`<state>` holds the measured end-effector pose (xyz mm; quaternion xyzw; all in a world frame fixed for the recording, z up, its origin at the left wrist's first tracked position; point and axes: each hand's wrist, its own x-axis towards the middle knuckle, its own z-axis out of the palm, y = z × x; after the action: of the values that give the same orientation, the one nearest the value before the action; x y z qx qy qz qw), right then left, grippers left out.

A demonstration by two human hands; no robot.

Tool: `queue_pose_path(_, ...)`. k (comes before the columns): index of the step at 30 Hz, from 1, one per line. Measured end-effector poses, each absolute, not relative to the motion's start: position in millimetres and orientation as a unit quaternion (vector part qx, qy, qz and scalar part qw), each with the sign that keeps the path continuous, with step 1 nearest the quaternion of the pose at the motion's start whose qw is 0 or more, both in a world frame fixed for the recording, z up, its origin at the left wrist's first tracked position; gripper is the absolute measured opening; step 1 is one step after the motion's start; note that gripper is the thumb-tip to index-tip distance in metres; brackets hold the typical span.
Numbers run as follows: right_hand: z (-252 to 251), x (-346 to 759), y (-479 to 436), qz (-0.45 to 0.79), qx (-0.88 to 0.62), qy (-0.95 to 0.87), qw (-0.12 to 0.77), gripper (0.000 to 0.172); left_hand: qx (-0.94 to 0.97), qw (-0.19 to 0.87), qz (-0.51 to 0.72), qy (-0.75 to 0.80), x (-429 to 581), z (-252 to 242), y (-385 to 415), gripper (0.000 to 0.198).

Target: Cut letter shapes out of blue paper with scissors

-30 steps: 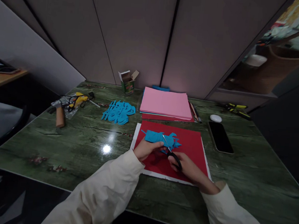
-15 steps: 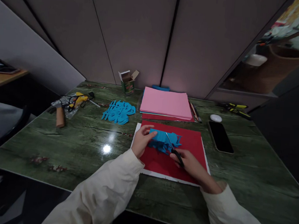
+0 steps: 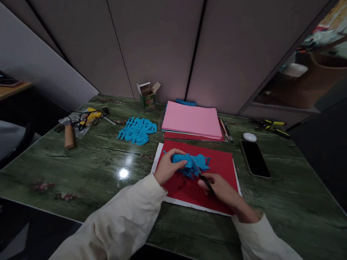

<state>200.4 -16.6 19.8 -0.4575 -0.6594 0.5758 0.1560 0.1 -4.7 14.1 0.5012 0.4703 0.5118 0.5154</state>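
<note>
My left hand [image 3: 169, 165] pinches a piece of blue paper [image 3: 179, 159] between thumb and fingers, above a red sheet [image 3: 192, 192]. Closed round the black handles of a pair of scissors [image 3: 207, 183] is my right hand [image 3: 217, 186]. The scissor blades point up and left, against the blue paper by my left thumb. Blue paper scraps [image 3: 201, 162] lie on the red sheet just beyond the blades and partly hide them. A white sheet shows under the red one along its edges.
Cut blue paper shapes [image 3: 138, 130] are piled to the left. Behind the red sheet lies a stack of pink paper [image 3: 192, 119]. A phone [image 3: 255, 158] and a white oval case [image 3: 249, 137] are on the right, a glue gun [image 3: 69, 135] far left, a small open box [image 3: 147, 96] at the back.
My left hand has shifted slightly, and its thumb now lies lower across the blue paper. The paper has turned in my grip. The scissors have moved only a little.
</note>
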Motion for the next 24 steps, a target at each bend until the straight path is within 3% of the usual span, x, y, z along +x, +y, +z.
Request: queue_pose_path(24, 38.8, 206.4, -23.2, 0.635, -0.389, -0.658, 0.112, 0.04, 0.366, 0.495, 0.614, 0.493, 2.0, 14.1, -3.4, 0.026)
